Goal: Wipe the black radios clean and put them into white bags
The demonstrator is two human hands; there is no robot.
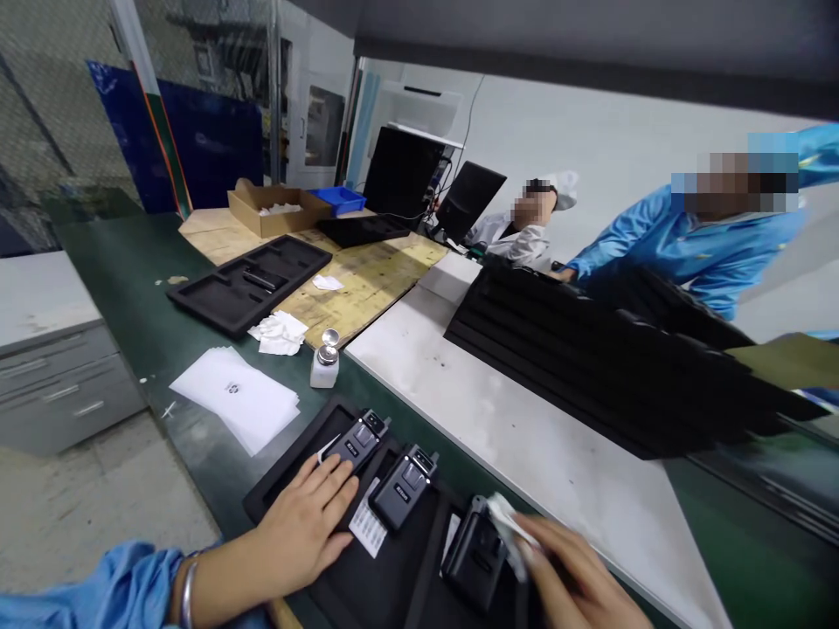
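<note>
My left hand (298, 528) lies with its fingers stretched out on a black foam tray (364, 598), fingertips at the lower end of a black handheld device with a stubby antenna (356, 444). Beside it lies a second such device (405, 494), with a white printed label sheet (368, 528) partly under it. At the right end of the tray is a third black device (473, 563). My right hand (570, 577) pinches a crumpled white wipe (508, 524) against this one's upper right edge. Part of that hand runs out of the picture.
A white pump bottle (324, 367) with its lid up stands behind the tray. Paper sheets (239, 397), crumpled wipes (280, 334) and another foam tray (223, 297) lie left. Stacked black trays (590, 349) stand right, before a person in blue (629, 231). Another person sits farther back.
</note>
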